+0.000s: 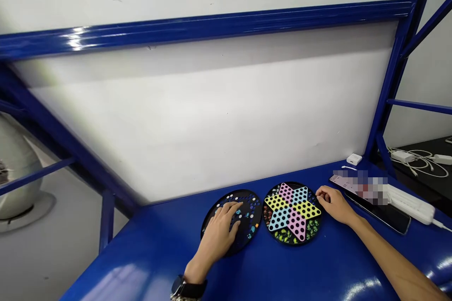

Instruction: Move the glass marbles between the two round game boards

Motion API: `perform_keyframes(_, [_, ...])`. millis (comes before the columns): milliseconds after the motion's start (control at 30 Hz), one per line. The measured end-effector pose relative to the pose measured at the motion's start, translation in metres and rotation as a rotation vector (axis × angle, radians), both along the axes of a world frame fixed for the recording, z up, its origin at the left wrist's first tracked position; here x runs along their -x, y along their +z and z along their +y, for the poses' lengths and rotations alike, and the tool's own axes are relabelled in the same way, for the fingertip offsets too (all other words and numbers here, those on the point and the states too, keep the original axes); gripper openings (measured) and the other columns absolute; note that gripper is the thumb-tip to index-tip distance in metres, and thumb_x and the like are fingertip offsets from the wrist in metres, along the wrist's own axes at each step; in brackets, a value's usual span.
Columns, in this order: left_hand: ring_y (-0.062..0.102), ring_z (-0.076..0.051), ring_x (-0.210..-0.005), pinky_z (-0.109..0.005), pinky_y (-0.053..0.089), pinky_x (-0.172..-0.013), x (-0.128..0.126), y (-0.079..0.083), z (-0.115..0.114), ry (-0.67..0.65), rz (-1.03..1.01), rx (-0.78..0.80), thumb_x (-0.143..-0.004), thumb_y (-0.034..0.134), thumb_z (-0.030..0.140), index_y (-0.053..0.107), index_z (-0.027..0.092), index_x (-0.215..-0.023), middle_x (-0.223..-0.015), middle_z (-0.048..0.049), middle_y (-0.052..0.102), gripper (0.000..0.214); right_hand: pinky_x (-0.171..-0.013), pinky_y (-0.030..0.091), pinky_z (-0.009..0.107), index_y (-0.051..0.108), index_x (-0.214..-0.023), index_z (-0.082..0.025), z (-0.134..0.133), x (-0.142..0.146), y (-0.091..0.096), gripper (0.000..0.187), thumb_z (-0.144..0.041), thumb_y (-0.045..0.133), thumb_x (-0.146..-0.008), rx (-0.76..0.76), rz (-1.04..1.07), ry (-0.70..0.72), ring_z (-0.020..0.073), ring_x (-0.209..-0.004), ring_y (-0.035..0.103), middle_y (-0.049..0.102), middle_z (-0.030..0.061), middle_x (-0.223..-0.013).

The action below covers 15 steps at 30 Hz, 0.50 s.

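Note:
Two round black boards lie side by side on the blue table [148,258]. My left hand [221,234] rests flat on the left board [247,216], fingers spread over its holes and several small coloured marbles. The right board [292,214] shows a star of pink, yellow and light blue fields with marbles in its rim pockets. My right hand [334,204] sits at that board's right edge, fingers curled and pinched at the rim; whether they grip a marble is too small to see. A watch is on my left wrist.
A phone [384,214] and a white power strip [411,204] lie right of the boards, a small white charger [354,159] behind them. Blue shelf posts [390,84] stand at the right. White cables lie on a dark surface at the far right.

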<state>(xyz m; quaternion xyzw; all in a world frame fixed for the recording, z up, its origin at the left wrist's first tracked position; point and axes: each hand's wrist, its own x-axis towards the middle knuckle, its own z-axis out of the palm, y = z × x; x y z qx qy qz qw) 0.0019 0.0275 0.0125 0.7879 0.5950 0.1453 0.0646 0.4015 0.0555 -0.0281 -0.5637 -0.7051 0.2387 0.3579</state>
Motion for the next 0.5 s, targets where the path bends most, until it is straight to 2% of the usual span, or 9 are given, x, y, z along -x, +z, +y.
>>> perform_keyframes(67, [0.05,-0.029,-0.129,-0.048,0.037,-0.112,0.0,-0.001,0.003,0.007,0.005,-0.009,-0.088,0.046,0.026,0.053,0.025,-0.137,-0.143,-0.0057,0.055,0.05,-0.06,0.044,0.028,0.06,-0.08,-0.022,0.001,-0.001,0.0,0.017,-0.032,0.049,-0.088,-0.004,-0.001,0.005,0.0154,-0.062,0.051,0.059,0.0006,-0.073])
perform_keyframes(200, [0.054,-0.03,-0.125,-0.049,0.038,-0.111,0.01,-0.009,0.015,0.037,-0.025,0.086,-0.087,0.046,0.029,0.059,0.02,-0.131,-0.138,-0.0085,0.059,0.046,-0.061,0.043,0.03,0.061,-0.084,-0.022,0.003,-0.004,-0.003,0.019,-0.031,0.044,-0.09,-0.022,-0.005,0.021,0.0169,-0.063,0.051,0.058,0.0013,-0.073])
perform_keyframes(333, [0.063,-0.025,-0.104,-0.043,0.049,-0.098,0.018,-0.016,0.018,0.081,-0.175,0.106,-0.089,0.044,0.035,0.065,0.023,-0.12,-0.123,-0.0068,0.067,0.039,-0.062,0.044,0.031,0.061,-0.086,-0.023,0.004,-0.006,-0.005,0.02,-0.03,0.043,-0.091,-0.023,-0.008,0.025,0.0174,-0.064,0.052,0.059,0.0014,-0.074])
perform_keyframes(500, [0.065,-0.023,-0.092,-0.038,0.052,-0.088,0.018,-0.018,0.012,0.108,-0.237,0.124,-0.088,0.049,0.042,0.069,0.025,-0.112,-0.107,-0.0044,0.072,0.036,-0.06,0.044,0.031,0.062,-0.085,-0.023,0.003,-0.005,-0.003,0.019,-0.031,0.045,-0.09,-0.014,-0.015,0.028,0.0172,-0.063,0.052,0.059,0.0016,-0.074])
